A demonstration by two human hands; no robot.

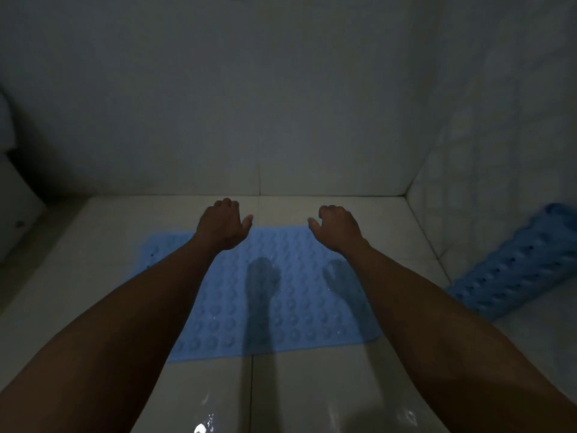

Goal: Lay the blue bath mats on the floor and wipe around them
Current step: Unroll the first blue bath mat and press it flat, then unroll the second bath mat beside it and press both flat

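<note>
Head view shows, nearest to me, the wet floor [312, 395], pale tiles with a bright shine of water at the bottom edge. Just beyond it lies the first blue bath mat [281, 307], flat on the tiles, its far edge near the back wall [281, 104]. I judge it is already in its place, because no corner is lifted. Its surface is covered with rows of small round bumps, and the shadows of my two arms fall on the middle of it.

My left hand [223, 225] and my right hand [337, 228] hang over the far part of this mat, well apart from each other. Each grip is empty, with the fingers loosely curled downward and the thumbs pointing inward. I think they are placed so to press the far edge flat, but whether they touch the mat I cannot tell.

At the right, the second blue mat [515, 267] leans against the side wall [499, 151], partly rolled or folded, not yet laid down. No wiping cloth is visible.
</note>
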